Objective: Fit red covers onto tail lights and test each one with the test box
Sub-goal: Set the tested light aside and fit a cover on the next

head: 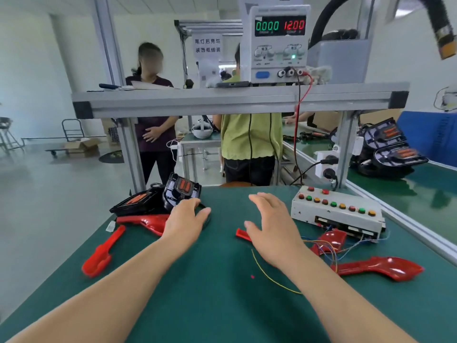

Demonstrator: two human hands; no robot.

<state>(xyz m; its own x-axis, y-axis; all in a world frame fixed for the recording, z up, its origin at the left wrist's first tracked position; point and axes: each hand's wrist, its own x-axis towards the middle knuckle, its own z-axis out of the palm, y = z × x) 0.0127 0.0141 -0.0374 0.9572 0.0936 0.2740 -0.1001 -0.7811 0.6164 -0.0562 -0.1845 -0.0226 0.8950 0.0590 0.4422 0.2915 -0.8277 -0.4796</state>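
Note:
Two black tail light housings (158,198) with orange inserts lie at the far left of the green mat. A long red cover (146,222) lies just in front of them. My left hand (184,220) reaches over that cover's right end, fingers extended toward the housings, gripping nothing that I can see. My right hand (273,224) hovers open over the mat, covering most of a small red cover (241,233). The white test box (337,210) with coloured buttons sits to the right. More red covers (380,268) lie at the right, and another red cover (101,253) at the left.
A power supply (279,43) reading 12.00 stands on the aluminium shelf (222,100), with red and black leads running down. Loose coloured wires (331,246) trail from the test box. More black housings (388,147) sit on the right bench. Two people stand beyond the table.

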